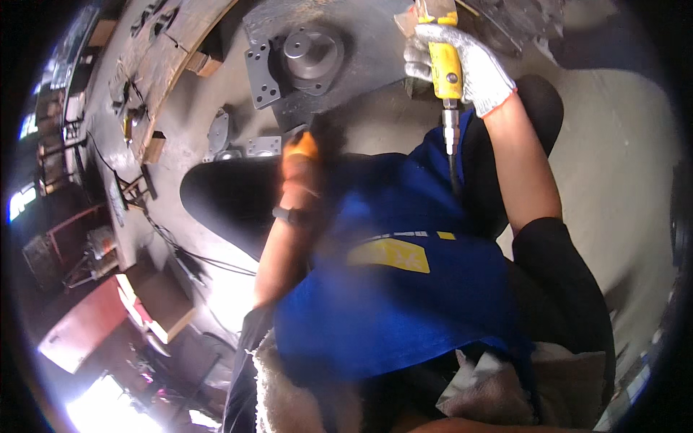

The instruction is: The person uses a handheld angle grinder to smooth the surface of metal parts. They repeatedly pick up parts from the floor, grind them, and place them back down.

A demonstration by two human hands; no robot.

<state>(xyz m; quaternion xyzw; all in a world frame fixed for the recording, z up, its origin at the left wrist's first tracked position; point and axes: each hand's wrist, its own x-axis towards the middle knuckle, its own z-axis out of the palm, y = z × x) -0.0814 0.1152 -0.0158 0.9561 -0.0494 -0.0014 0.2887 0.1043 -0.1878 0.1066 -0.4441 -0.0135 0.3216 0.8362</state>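
Person seated or crouched, dark-trousered knees spread, bright blue cloth apron (361, 317) with a yellow patch across the lap. Right hand (485, 72), in a white knitted glove with a reddish cuff, raised at upper right; fingers wrapped round a yellow cylindrical hand tool (446, 72), grip firm-looking. Tool stands lengthwise in view, in front of the right knee; silver metal coupling (450, 124) at its near end, dark hose running from it down toward the apron. Far end near the top edge, detail unclear. Left hand (300, 153), in an orange glove, dark band at the wrist, low beside the left knee, near the close edge of a dark grey metal slab (375, 54). Blurred; cannot tell whether it grips anything. On the slab: a round grey flanged metal part (312, 61) with a raised hub, beside it a grey drilled metal plate (260, 76). Just left of the left hand, a small rectangular drilled plate (264, 146) on the pale floor (621, 159).
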